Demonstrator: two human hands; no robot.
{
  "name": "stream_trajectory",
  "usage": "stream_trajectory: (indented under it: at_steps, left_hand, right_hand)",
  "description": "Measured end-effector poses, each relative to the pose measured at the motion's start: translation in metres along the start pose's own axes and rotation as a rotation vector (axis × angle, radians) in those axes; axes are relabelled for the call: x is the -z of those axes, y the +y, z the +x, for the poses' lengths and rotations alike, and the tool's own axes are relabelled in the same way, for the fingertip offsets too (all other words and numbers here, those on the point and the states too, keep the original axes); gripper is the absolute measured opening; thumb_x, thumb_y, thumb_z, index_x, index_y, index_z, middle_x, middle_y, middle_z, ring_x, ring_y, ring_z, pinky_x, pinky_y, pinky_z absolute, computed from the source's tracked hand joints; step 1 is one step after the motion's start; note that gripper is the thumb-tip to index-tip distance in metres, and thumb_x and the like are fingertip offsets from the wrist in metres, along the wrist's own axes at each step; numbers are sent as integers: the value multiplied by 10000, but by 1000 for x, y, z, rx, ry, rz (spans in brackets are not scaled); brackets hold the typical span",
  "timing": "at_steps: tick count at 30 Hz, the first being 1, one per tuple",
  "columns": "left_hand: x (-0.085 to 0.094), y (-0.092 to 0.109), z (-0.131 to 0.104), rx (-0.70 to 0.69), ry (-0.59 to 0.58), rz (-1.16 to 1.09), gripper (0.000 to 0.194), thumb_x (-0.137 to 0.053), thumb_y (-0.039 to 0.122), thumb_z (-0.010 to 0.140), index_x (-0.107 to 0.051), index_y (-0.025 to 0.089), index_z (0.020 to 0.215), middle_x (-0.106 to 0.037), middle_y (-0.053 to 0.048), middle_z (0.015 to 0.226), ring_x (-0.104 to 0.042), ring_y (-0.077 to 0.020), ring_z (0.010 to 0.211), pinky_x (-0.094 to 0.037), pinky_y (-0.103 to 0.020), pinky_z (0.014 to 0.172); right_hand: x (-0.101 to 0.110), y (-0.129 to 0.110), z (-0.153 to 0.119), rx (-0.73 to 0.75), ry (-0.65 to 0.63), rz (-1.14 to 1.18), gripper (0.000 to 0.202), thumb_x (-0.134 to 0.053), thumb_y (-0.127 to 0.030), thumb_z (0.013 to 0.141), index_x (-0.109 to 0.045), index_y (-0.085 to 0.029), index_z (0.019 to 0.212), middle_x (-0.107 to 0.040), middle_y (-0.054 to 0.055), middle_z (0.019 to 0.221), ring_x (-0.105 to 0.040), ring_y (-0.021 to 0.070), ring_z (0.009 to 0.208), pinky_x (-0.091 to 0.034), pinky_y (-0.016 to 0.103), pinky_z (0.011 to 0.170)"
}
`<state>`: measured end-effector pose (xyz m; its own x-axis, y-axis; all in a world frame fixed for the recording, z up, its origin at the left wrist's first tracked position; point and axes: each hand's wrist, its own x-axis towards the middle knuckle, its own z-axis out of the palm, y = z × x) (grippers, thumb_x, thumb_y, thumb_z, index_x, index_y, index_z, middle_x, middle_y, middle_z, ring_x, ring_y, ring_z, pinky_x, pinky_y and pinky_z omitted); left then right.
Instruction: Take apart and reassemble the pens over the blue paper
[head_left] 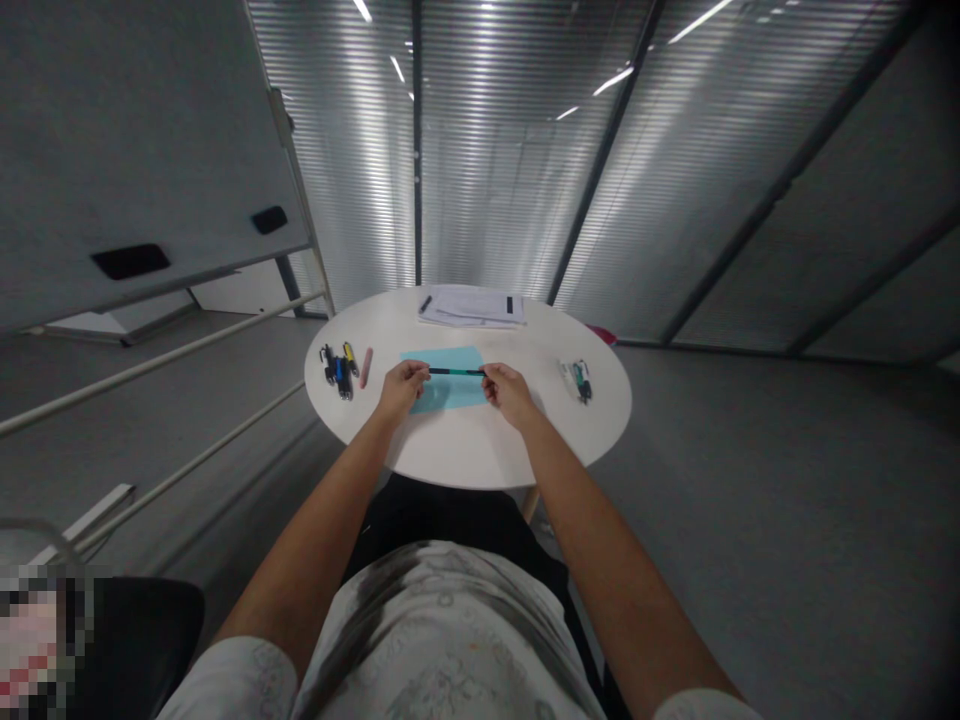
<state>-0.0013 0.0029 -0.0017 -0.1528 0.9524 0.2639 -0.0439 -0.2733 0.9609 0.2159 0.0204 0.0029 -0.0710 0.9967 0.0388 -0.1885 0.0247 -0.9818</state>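
Observation:
A slim black and green pen (456,372) is stretched level between my two hands, above a light blue sheet (448,398) on the white round table. My left hand (406,385) pinches its left end between thumb and fingers. At the other end, the fingertips of my right hand (507,390) are closed on the pen's dark tip. Both hands are over the side edges of the blue sheet. Left of my left hand lies a pink stick-like item (366,368), too small to make out fully.
Several pens and markers (340,372) lie at the table's left. A small group of pens (579,380), one green, lies at the right. A stack of papers (471,306) sits at the far edge of the table (465,455). A wheeled board frame (225,325) stands left.

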Motion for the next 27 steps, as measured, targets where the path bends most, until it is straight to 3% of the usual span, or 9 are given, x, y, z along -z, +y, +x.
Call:
stream_trajectory:
  at_steps: [8,19,27]
  left_hand:
    - [-1,2,-1,11,21,70,220,-662,367,732,-605,157,699,-576,7,590,-424,-67,435,-261,-211,425]
    - [1,0,0,-9,27,93,301,-623,417,789,-571,171,624,-494,20,466,-409,-82,426,-270,-215,448]
    - [3,1,0,-58,-5,133,245,-619,403,791,-623,170,715,-505,28,501,-419,-82,436,-271,-213,442]
  right_hand:
    - [-1,-6,-4,-19,-13,-4,302,-700,-446,688,-602,-195,826,-572,-44,587,-466,58,438,-260,171,375]
    - [-1,-3,-3,52,-49,-20,352,-710,-395,675,-579,-214,947,-653,-21,750,-506,64,444,-272,178,366]
    - [-5,-7,-6,-23,8,-55,341,-650,-518,754,-604,-189,831,-518,-57,513,-423,47,382,-281,155,353]
